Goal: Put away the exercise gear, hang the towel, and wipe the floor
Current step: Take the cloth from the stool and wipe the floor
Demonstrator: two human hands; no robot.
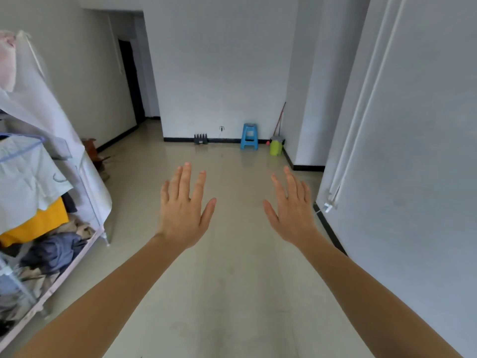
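Reaching out over the floor [232, 293], left hand [182, 213] and right hand [293, 215] hold nothing, fingers straight and apart. A dark rack [200, 139] by the far wall may be exercise gear; a red handle [280, 119] leans far right. Every step seems left.

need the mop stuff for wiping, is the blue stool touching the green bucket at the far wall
Apart. The head view shows a plain open gap between the blue stool and the green bucket, which stand side by side.
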